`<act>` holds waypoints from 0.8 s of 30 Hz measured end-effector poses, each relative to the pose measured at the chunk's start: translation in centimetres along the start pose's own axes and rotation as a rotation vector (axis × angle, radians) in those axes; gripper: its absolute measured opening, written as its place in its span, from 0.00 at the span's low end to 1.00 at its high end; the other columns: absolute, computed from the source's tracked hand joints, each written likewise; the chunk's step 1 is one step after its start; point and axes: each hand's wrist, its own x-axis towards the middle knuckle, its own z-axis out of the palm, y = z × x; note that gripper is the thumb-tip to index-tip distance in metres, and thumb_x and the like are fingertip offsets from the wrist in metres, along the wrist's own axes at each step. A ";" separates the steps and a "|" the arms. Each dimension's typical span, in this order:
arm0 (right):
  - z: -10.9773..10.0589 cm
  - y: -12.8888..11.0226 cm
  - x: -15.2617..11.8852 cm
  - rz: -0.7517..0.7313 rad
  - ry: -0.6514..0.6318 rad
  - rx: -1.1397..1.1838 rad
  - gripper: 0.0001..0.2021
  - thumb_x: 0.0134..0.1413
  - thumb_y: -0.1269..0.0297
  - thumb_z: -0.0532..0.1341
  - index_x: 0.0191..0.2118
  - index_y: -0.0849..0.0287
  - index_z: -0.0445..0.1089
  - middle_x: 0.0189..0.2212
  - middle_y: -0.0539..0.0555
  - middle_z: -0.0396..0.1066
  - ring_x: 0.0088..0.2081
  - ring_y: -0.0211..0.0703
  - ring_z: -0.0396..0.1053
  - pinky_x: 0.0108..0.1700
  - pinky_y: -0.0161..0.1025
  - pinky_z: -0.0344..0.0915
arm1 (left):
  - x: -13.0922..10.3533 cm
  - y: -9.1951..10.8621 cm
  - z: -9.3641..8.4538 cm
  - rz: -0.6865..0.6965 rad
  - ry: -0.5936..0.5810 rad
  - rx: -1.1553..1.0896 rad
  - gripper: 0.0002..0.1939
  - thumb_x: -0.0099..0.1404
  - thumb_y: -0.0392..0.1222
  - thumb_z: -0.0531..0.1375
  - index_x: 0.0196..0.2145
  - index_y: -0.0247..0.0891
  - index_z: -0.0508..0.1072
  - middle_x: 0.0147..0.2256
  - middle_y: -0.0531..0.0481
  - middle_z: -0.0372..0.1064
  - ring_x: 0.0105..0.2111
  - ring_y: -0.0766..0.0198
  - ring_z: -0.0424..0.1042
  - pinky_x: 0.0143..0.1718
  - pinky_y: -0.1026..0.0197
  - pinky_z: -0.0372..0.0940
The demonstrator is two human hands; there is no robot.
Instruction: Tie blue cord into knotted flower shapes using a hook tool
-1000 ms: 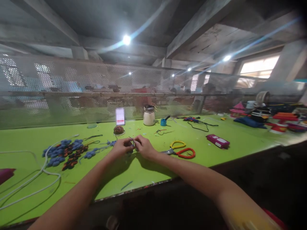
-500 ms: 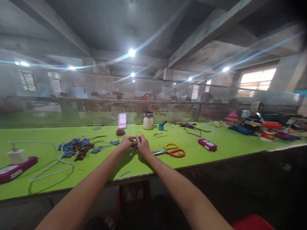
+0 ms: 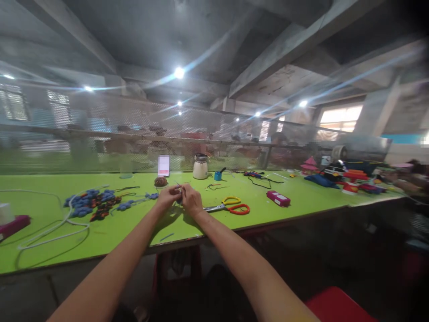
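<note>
Yellow-and-orange-handled scissors (image 3: 231,206) lie just beside the right hand (image 3: 191,201), which meets the left hand (image 3: 168,197).

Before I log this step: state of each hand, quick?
Left hand: closed, fingers pinching small blue yarn work.
Right hand: closed at the same piece; its exact grip cannot be told.

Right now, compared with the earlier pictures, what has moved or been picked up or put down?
Nothing was visibly picked up or put down; mainly the camera's view shifted. The left hand and right hand still pinch the small yarn piece. The scissors, yarn ball and jug stayed put.
</note>
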 end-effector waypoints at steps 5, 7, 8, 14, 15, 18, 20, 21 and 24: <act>0.3 0.4 0.4 0.078 -0.009 -0.037 0.09 0.64 0.63 0.48 0.43 0.58 0.63 0.34 0.54 0.73 0.32 0.45 0.69 0.34 0.36 0.57 | 0.3 0.3 -0.6 -0.019 -0.028 -0.062 0.27 0.37 0.39 0.73 0.39 0.33 0.78 0.23 0.52 0.72 0.24 0.65 0.69 0.32 0.60 0.63; 0.2 0.5 0.5 0.095 -0.018 -0.024 0.08 0.64 0.64 0.49 0.42 0.58 0.62 0.33 0.54 0.73 0.32 0.45 0.69 0.34 0.36 0.57 | 0.3 0.3 -0.8 -0.029 -0.040 -0.064 0.27 0.38 0.38 0.73 0.40 0.33 0.78 0.23 0.52 0.72 0.24 0.65 0.68 0.31 0.60 0.63; 0.1 0.5 0.6 0.099 -0.022 -0.013 0.07 0.63 0.64 0.50 0.42 0.58 0.62 0.33 0.53 0.73 0.32 0.45 0.69 0.34 0.36 0.57 | 0.3 0.2 -0.8 -0.033 -0.045 -0.061 0.27 0.38 0.38 0.73 0.40 0.33 0.78 0.23 0.52 0.72 0.24 0.65 0.68 0.30 0.61 0.63; -0.5 0.8 0.8 0.130 -0.028 0.075 0.05 0.62 0.65 0.52 0.39 0.58 0.63 0.33 0.53 0.72 0.33 0.44 0.69 0.34 0.36 0.58 | 0.3 -0.4 -0.6 -0.063 -0.086 -0.045 0.29 0.39 0.36 0.72 0.43 0.32 0.77 0.22 0.54 0.69 0.22 0.66 0.66 0.27 0.62 0.61; -0.5 0.8 0.8 0.141 -0.023 0.087 0.05 0.62 0.65 0.52 0.39 0.58 0.63 0.32 0.53 0.72 0.33 0.44 0.69 0.34 0.36 0.58 | 0.2 -0.3 -0.5 -0.068 -0.099 -0.053 0.30 0.39 0.35 0.72 0.44 0.33 0.77 0.22 0.53 0.69 0.23 0.66 0.67 0.28 0.62 0.61; -0.6 1.0 0.9 0.157 -0.008 0.127 0.06 0.62 0.65 0.52 0.38 0.57 0.64 0.31 0.52 0.72 0.33 0.43 0.69 0.35 0.35 0.58 | 0.1 0.0 -0.5 -0.073 -0.125 -0.083 0.32 0.38 0.34 0.72 0.45 0.34 0.76 0.25 0.52 0.71 0.27 0.65 0.69 0.33 0.60 0.63; -0.6 0.9 0.8 0.147 -0.002 0.159 0.06 0.61 0.64 0.53 0.37 0.57 0.65 0.31 0.51 0.72 0.33 0.42 0.69 0.35 0.34 0.59 | 0.0 0.3 -0.5 -0.074 -0.124 -0.094 0.32 0.37 0.33 0.72 0.45 0.34 0.76 0.26 0.52 0.72 0.28 0.64 0.70 0.35 0.59 0.63; -0.6 0.8 0.8 0.138 -0.001 0.178 0.06 0.60 0.63 0.54 0.36 0.57 0.65 0.30 0.51 0.72 0.33 0.41 0.69 0.35 0.34 0.59 | -0.1 0.4 -0.6 -0.075 -0.120 -0.094 0.32 0.37 0.33 0.72 0.45 0.33 0.76 0.26 0.52 0.72 0.27 0.64 0.70 0.35 0.59 0.63; -0.6 0.6 0.7 0.107 -0.003 0.244 0.05 0.56 0.62 0.58 0.33 0.57 0.67 0.28 0.50 0.72 0.32 0.41 0.68 0.34 0.34 0.59 | -0.2 0.6 -0.7 -0.075 -0.096 -0.085 0.31 0.37 0.32 0.71 0.43 0.32 0.76 0.24 0.52 0.72 0.25 0.65 0.69 0.32 0.60 0.63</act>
